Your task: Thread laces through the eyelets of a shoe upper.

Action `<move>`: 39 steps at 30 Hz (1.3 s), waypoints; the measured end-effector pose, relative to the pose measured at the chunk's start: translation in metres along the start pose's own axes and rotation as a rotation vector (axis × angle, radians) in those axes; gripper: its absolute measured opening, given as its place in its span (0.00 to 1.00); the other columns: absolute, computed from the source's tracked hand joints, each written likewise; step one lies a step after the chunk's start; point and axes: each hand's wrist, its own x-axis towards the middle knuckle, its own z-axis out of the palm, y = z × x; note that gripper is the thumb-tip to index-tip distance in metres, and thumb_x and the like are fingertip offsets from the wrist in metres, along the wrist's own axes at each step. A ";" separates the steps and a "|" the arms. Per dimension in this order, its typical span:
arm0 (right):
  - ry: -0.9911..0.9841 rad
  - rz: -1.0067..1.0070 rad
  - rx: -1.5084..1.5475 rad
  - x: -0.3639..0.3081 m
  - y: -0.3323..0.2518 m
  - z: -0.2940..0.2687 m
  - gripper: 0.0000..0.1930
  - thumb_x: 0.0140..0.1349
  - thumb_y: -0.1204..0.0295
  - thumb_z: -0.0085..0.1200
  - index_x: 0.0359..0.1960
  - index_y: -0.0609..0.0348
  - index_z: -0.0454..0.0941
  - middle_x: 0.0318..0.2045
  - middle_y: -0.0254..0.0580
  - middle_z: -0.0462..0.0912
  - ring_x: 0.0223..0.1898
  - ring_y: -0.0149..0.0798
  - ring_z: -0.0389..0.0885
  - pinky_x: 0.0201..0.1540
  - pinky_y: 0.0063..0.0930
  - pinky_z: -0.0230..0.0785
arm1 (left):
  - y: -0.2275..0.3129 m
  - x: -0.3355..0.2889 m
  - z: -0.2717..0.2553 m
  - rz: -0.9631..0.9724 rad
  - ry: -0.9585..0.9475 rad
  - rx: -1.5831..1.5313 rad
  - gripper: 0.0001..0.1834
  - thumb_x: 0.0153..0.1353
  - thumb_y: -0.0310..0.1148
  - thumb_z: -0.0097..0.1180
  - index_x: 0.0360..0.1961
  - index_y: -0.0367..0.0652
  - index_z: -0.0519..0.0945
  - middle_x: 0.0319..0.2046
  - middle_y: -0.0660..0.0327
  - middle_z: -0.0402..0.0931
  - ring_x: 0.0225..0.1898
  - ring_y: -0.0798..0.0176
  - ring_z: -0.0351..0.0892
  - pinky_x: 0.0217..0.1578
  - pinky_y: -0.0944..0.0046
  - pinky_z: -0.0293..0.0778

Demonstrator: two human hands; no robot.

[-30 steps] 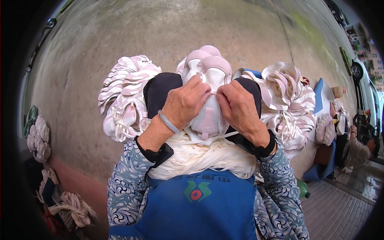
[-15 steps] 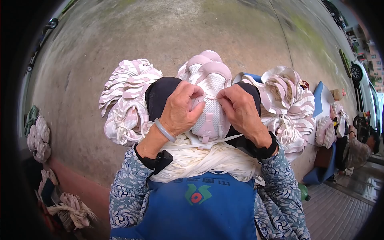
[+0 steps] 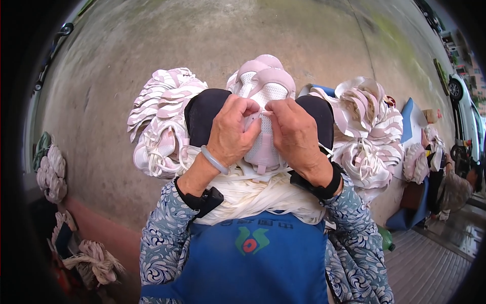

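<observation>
Fingers [image 3: 278,105]: the right hand [image 3: 298,139] pinches a white lace [image 3: 265,114] between thumb and forefinger; the left hand [image 3: 228,129] has thumb and forefinger curled at the eyelet edge of a shoe upper [image 3: 262,144], and whether they grip it I cannot tell.
Ground: one stretch of concrete [image 3: 228,30], grey-brown, greenish at upper right.
Car: one white car [image 3: 469,114] at the right rim, one wheel plain to see.
Co-worker: one person [image 3: 453,190] at the right edge, small and blurred.
Apron: one, blue apron [image 3: 253,276], over patterned sleeves [image 3: 164,243]; both sleeves show.
Bundles beside the knees: four clusters of white-and-pink uppers, two left [image 3: 162,147] and two right [image 3: 367,162].
Bundles further off: three pale clusters [image 3: 51,175] at the left rim.
Lap: one heap of cream laces [image 3: 263,197], strands too many to count.
Upper at hand: upright between two dark knees [image 3: 207,114], toe tab toward the apron, the uppermost of three visible pink collars.
Bottle: one green bottle [image 3: 386,239], lower right.
Writing: one row of dark characters [image 3: 258,222] along the apron's top, above one green-and-red emblem [image 3: 249,240].
Wristbands: two, black wristbands [image 3: 334,180], one per wrist.
Bangle: one grey bangle [image 3: 213,160], left wrist.
</observation>
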 end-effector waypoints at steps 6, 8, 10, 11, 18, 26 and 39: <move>-0.037 -0.010 0.017 -0.009 -0.007 -0.023 0.18 0.53 0.76 0.58 0.46 0.64 0.71 0.39 0.53 0.74 0.42 0.53 0.75 0.43 0.41 0.68 | 0.005 0.003 -0.007 0.021 -0.032 0.035 0.09 0.52 0.22 0.58 0.35 0.36 0.75 0.30 0.55 0.71 0.30 0.58 0.75 0.32 0.64 0.71; -0.151 0.096 -0.020 -0.024 -0.014 -0.032 0.28 0.51 0.75 0.60 0.54 0.68 0.65 0.47 0.61 0.68 0.47 0.58 0.71 0.50 0.43 0.66 | 0.008 0.007 -0.009 0.031 -0.060 0.079 0.08 0.52 0.21 0.58 0.35 0.35 0.75 0.30 0.55 0.71 0.30 0.57 0.75 0.32 0.63 0.71; -0.117 0.061 -0.037 -0.036 -0.011 -0.021 0.28 0.51 0.76 0.59 0.54 0.69 0.64 0.47 0.61 0.68 0.47 0.58 0.71 0.50 0.44 0.66 | 0.011 0.012 -0.009 0.049 -0.093 0.119 0.07 0.52 0.21 0.57 0.34 0.35 0.75 0.29 0.54 0.72 0.30 0.55 0.75 0.32 0.62 0.72; -0.083 0.028 -0.055 -0.039 -0.010 -0.016 0.28 0.51 0.77 0.58 0.55 0.69 0.63 0.47 0.61 0.68 0.47 0.59 0.71 0.51 0.45 0.66 | 0.014 0.016 -0.008 0.050 -0.127 0.162 0.06 0.52 0.21 0.56 0.33 0.35 0.74 0.29 0.53 0.72 0.30 0.53 0.75 0.32 0.60 0.72; -0.032 0.024 0.039 -0.032 0.016 -0.012 0.23 0.53 0.83 0.47 0.53 0.71 0.64 0.45 0.62 0.70 0.47 0.59 0.71 0.53 0.43 0.66 | 0.016 0.027 -0.002 0.001 -0.193 0.296 0.05 0.53 0.24 0.55 0.32 0.37 0.72 0.31 0.51 0.72 0.32 0.46 0.76 0.32 0.53 0.72; -0.033 0.042 0.068 -0.035 0.005 -0.018 0.23 0.54 0.82 0.48 0.54 0.68 0.64 0.46 0.61 0.71 0.48 0.60 0.71 0.53 0.44 0.66 | 0.028 0.026 -0.004 -0.027 -0.298 0.461 0.05 0.56 0.26 0.53 0.33 0.38 0.71 0.33 0.49 0.71 0.32 0.42 0.76 0.31 0.47 0.72; 0.077 -0.005 0.053 -0.019 -0.001 -0.049 0.16 0.53 0.78 0.57 0.45 0.65 0.73 0.42 0.52 0.74 0.43 0.54 0.76 0.45 0.39 0.70 | 0.024 0.053 -0.054 0.097 -0.455 0.201 0.03 0.55 0.25 0.52 0.30 0.36 0.72 0.26 0.53 0.70 0.23 0.54 0.70 0.27 0.59 0.68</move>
